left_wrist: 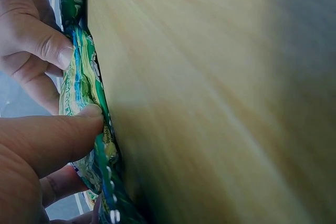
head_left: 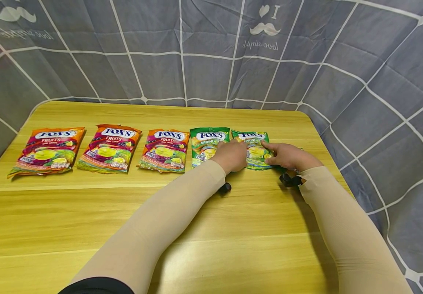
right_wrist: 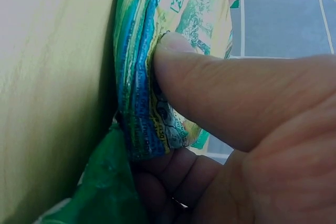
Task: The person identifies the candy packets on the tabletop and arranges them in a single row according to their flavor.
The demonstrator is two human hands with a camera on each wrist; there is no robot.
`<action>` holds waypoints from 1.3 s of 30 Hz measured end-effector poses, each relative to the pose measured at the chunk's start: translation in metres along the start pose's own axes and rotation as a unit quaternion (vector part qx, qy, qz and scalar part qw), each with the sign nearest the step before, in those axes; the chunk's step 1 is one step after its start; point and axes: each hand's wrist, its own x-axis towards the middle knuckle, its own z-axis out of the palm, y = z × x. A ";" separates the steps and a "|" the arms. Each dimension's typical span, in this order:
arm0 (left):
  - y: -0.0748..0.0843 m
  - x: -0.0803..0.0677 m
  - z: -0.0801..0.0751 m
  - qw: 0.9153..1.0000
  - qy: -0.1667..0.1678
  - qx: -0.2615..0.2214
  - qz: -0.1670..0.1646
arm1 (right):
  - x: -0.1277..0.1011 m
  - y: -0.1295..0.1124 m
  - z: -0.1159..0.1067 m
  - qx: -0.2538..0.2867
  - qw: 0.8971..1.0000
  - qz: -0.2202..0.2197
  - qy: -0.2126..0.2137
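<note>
A green FOX'S spring tea candy bag (head_left: 257, 153) lies face up on the wooden table between both hands. My left hand (head_left: 234, 155) holds its left edge; in the left wrist view the thumb (left_wrist: 63, 132) presses on the wrapper, fingers curled below. At the opposite edge my right hand (head_left: 288, 156) grips the bag, its thumb (right_wrist: 199, 77) on top and fingers underneath in the right wrist view. Beside the left hand, partly covered by it, lies another green bag (head_left: 209, 136). More green wrapper (right_wrist: 107, 174) shows under the right hand, mostly hidden.
To the left in the same row lie three orange and purple FOX'S fruits bags, the nearest being this fruits bag (head_left: 164, 151). A grey curtain with white lines (head_left: 211, 77) hangs behind the table (head_left: 123, 220) and along its sides.
</note>
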 end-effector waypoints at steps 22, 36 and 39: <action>0.000 0.000 0.001 1.000 0.003 -0.001 -0.001 | 0.001 0.001 0.001 -0.012 1.000 0.004 0.000; -0.001 0.000 0.004 1.000 0.015 0.005 0.003 | -0.001 0.003 0.002 -0.002 1.000 -0.005 0.005; -0.001 -0.001 0.005 1.000 0.017 0.003 0.003 | -0.003 0.002 0.002 0.001 1.000 -0.007 0.005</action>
